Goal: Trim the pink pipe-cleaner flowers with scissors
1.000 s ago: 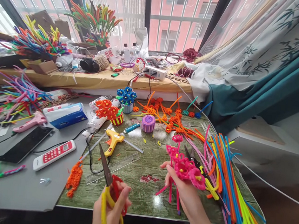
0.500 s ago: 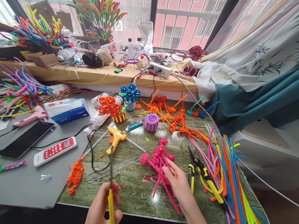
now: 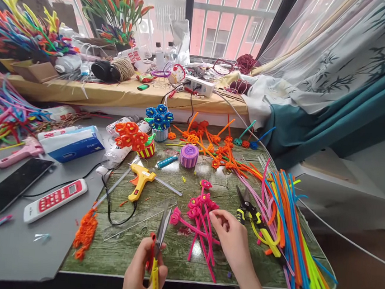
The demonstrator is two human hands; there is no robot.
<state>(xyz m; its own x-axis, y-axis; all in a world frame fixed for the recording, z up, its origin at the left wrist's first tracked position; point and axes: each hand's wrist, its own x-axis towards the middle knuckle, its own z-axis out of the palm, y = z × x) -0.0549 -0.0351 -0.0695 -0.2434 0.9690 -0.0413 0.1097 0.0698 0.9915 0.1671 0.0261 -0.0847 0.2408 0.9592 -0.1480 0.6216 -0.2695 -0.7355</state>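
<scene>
Beside pink flowers [image 3: 204, 201], the left hand [image 3: 140, 266] clasps scissors [image 3: 158, 246] that could nick one by drifting; right hand [image 3: 233, 239] half-curled, hold unclear!

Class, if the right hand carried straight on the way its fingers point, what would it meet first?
Probably the pink flowers, lying just ahead of the right hand; depth is unclear, so the two may even be touching.

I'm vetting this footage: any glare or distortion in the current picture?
Head view: the window looks washed out at left; same view: white glare on the green tabletop among the pink stems; same view: outer edges seem stretched, wide-angle.
</scene>
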